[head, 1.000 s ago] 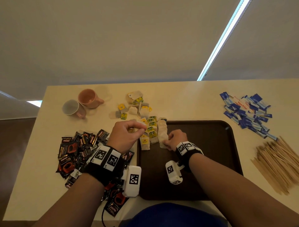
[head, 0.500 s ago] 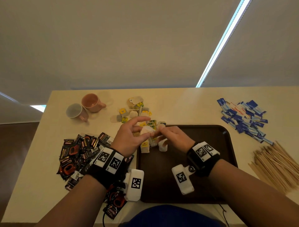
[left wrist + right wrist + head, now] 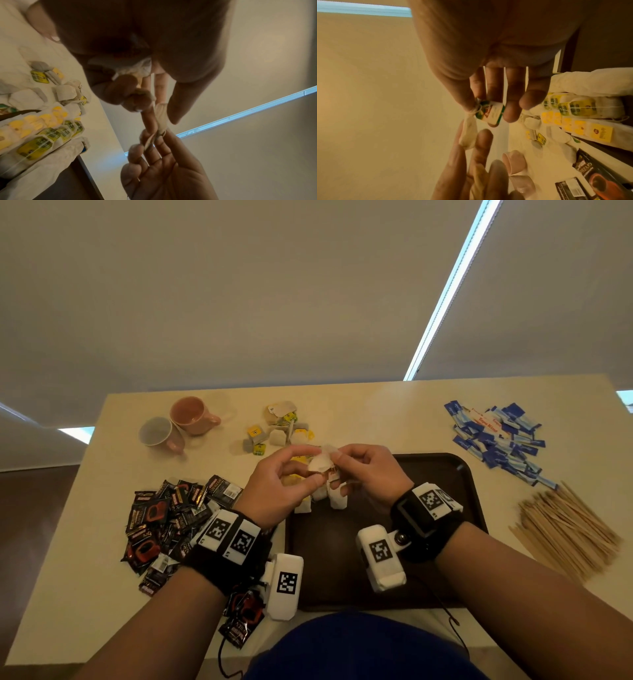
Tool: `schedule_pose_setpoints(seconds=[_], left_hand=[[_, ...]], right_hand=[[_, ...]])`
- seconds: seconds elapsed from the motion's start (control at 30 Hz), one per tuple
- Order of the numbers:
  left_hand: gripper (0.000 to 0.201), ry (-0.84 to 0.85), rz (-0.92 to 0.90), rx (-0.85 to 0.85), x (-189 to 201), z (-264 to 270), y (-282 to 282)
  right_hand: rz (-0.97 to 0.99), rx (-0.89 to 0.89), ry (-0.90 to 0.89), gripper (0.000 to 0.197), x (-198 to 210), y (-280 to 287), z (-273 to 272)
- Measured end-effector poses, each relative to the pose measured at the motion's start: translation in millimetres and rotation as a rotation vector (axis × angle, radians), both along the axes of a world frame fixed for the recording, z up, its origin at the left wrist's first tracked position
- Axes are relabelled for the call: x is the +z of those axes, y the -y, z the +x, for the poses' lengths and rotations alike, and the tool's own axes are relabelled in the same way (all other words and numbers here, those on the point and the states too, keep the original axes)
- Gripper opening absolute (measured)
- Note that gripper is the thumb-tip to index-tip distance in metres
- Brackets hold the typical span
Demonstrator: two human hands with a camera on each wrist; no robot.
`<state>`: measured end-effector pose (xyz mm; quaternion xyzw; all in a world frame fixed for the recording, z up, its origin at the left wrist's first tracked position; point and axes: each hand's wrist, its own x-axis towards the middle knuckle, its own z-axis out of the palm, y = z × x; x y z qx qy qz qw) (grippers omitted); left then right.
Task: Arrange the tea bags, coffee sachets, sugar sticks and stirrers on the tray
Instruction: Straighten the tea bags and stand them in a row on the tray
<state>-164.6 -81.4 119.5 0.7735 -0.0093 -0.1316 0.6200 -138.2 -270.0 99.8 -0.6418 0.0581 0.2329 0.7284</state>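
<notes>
Both hands hold one white tea bag [image 3: 322, 462] in the air above the far left corner of the dark brown tray [image 3: 428, 542]. My left hand [image 3: 308, 472] pinches the tea bag's [image 3: 160, 116] body. My right hand [image 3: 339, 463] pinches its gathered top, where the green and white tag [image 3: 489, 113] hangs from the string. A row of tea bags [image 3: 322, 498] with yellow and green tags lies under the hands at the tray's left end. Coffee sachets [image 3: 171, 518] are piled left of the tray, with sugar sticks [image 3: 496, 440] and wooden stirrers [image 3: 565, 529] to its right.
Loose tea bags [image 3: 281, 429] lie on the table beyond the tray. A pink mug [image 3: 195, 416] and a pale mug [image 3: 161, 433] lie on their sides at the far left. Most of the tray's floor is bare.
My right hand left the tea bag row on the tray and met the left hand. Both hands rose, and a tea bag is now held between them.
</notes>
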Motion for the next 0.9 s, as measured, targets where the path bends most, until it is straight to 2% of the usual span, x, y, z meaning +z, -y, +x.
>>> schedule_pose_setpoints(seconds=[0.1, 0.23, 0.37, 0.5, 0.6, 0.67, 0.77, 0.9], left_hand=[[0.039, 0.048, -0.005, 0.030, 0, -3, -6], [0.047, 0.192, 0.120, 0.006, 1, -2, -7], [0.027, 0.326, 0.121, 0.018, 5, 1, -1], [0.013, 0.313, 0.136, 0.066, 11, 4, -1], [0.022, 0.262, 0.184, 0.119, 13, 10, -5], [0.022, 0.212, 0.194, 0.119, 16, 13, -7], [0.018, 0.158, 0.201, 0.079, 22, 14, -7], [0.012, 0.129, 0.181, 0.067, 28, 15, -3]], right_hand=[[-0.025, -0.019, -0.014, 0.016, 8, 5, -1], [-0.013, 0.024, -0.065, 0.018, 11, 6, -6], [0.001, 0.062, -0.099, 0.021, 12, 4, -11], [0.046, 0.058, -0.129, 0.039, 15, 4, -14], [0.015, 0.099, -0.118, 0.045, 17, 8, -15], [-0.083, 0.136, -0.038, 0.041, 19, 9, -16], [-0.287, 0.192, 0.204, 0.030, 21, 8, -15], [-0.302, 0.261, 0.394, 0.008, 23, 1, -16]])
